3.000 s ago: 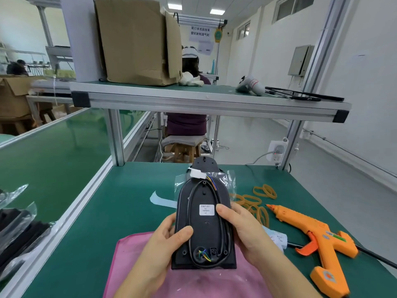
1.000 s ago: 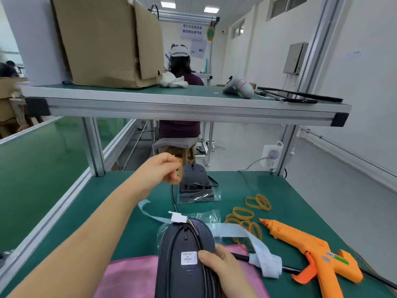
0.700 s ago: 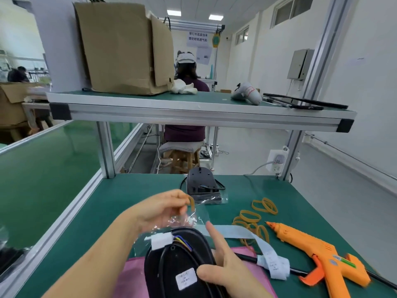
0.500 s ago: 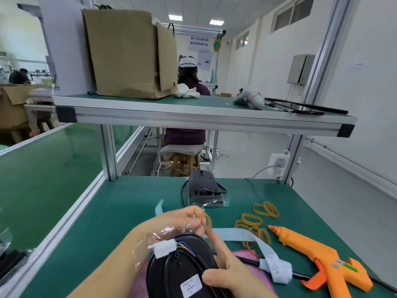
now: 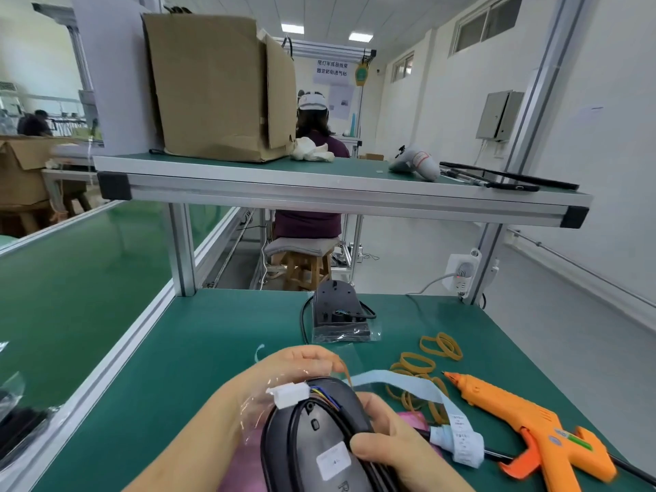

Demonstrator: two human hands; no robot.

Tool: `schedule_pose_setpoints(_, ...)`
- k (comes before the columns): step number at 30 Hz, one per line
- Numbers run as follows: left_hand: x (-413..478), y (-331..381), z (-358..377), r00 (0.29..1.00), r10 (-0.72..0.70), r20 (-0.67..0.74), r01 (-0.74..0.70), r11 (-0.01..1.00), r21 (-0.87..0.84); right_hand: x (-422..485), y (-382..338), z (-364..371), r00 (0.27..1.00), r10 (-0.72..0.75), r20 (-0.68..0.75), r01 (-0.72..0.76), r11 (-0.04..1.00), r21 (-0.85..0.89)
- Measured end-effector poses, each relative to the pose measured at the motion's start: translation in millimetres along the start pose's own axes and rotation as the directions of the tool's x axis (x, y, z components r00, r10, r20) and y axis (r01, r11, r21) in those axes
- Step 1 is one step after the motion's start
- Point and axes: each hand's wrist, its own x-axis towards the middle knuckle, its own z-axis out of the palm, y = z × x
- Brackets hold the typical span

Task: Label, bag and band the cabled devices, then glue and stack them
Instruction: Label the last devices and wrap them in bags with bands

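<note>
The black device (image 5: 312,438) is sitting at the bottom middle of the frame, tipping up toward the camera over the pink cloth (image 5: 241,452) on the green table (image 5: 198,349). It is looking long and round at the top, with a black cable (image 5: 340,417) running in a loop around its back. A white plug (image 5: 287,394) with little coloured wires (image 5: 324,395) is sticking out near the top, and a white sticker (image 5: 333,460) is showing lower down. A clear bag (image 5: 255,395) is crinkling around its upper left side. A second bagged device (image 5: 337,314) is lying further back in the middle of the frame, with the spare rubber bands (image 5: 419,363), the orange glue gun (image 5: 532,420) and the pale blue label strip (image 5: 401,381) on the right. The left hand (image 5: 294,363) is now down close behind the top of the near device. One second ago it was reaching far out by the second device, holding a band. Three seconds ago the device was lying flatter under both thumbs. The left hand is curling over the device's top from behind, its fingertips pinching a tan rubber band (image 5: 345,372) that is hanging by the top right edge. The right hand (image 5: 394,445) is gripping the device's right side, the thumb pressing on the front beside the sticker and the fingers wrapping around the edge.
</note>
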Motion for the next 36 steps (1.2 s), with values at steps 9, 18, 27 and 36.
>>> schedule_pose_setpoints(9,-4.5,0.3,14.9,0.948,-0.104,0.302,0.177,0.958,-0.227,-0.6,-3.3,8.1,0.991,-0.070,0.113,0.067,0.997,0.029)
schedule_pose_setpoints(18,-13.7,1.0,7.8,0.994,0.000,0.108,-0.001,1.000,0.014,-7.5,-4.7,11.4,0.982,0.189,0.032,-0.169,0.931,-0.324)
schedule_pose_setpoints(27,-26.2,48.3,23.9,0.993,0.034,0.115,-0.088,0.855,0.510,-1.4,-12.3,13.4,0.973,0.224,-0.057,-0.230,0.923,-0.308)
schedule_pose_setpoints(36,-46.6,49.8,1.4,0.991,0.131,-0.023,-0.104,0.868,0.485,-8.7,7.0,-0.7,0.958,0.072,-0.276,-0.108,0.987,-0.116)
